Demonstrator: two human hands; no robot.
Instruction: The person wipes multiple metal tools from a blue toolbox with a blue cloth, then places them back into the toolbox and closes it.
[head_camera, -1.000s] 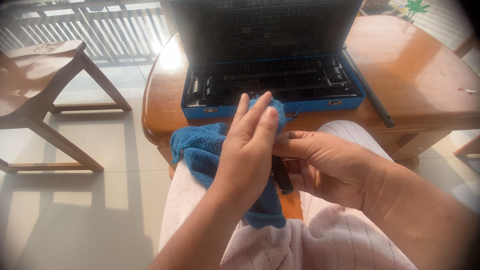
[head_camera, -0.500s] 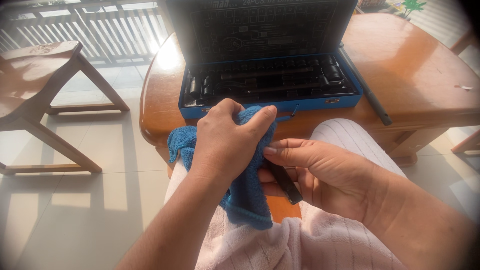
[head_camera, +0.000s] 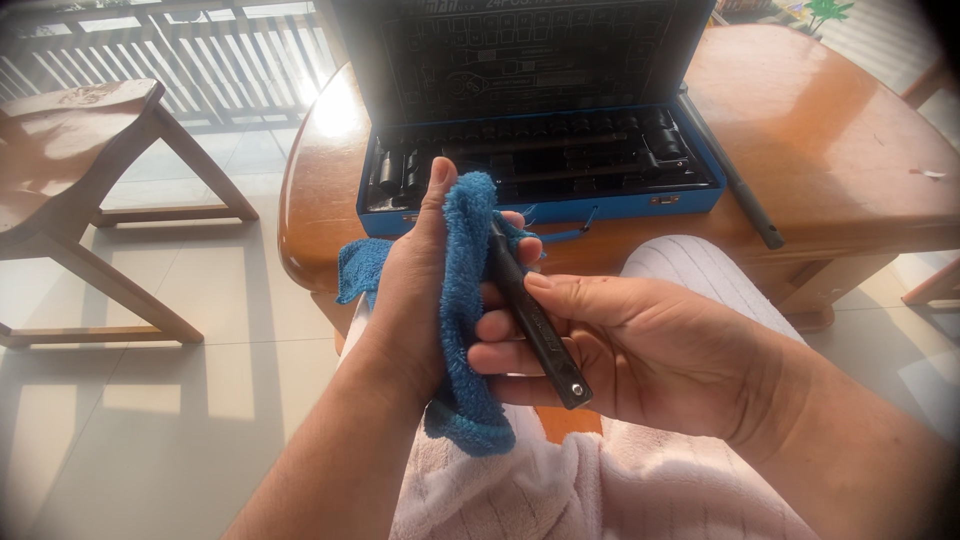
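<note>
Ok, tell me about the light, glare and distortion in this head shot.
Head view: hard sunlight from the upper left, with white glare on the wooden table and washed-out railing; long stool shadows on the floor tiles; dark vignette at the corners and wide-angle bending at the edges; the left hand, blue cloth, black tool bar and right hand stay fairly sharp.

Strong, warm daylight comes in from the upper left, through the railing (head_camera: 200, 60), and throws a glaring white patch on the table (head_camera: 335, 110). Long, crisp stool and railing shadows stripe the pale floor (head_camera: 150, 400). The haze lowers contrast; the open tool case (head_camera: 540, 150) reads dark. Corners are vignetted and bent by the wide lens.
</note>
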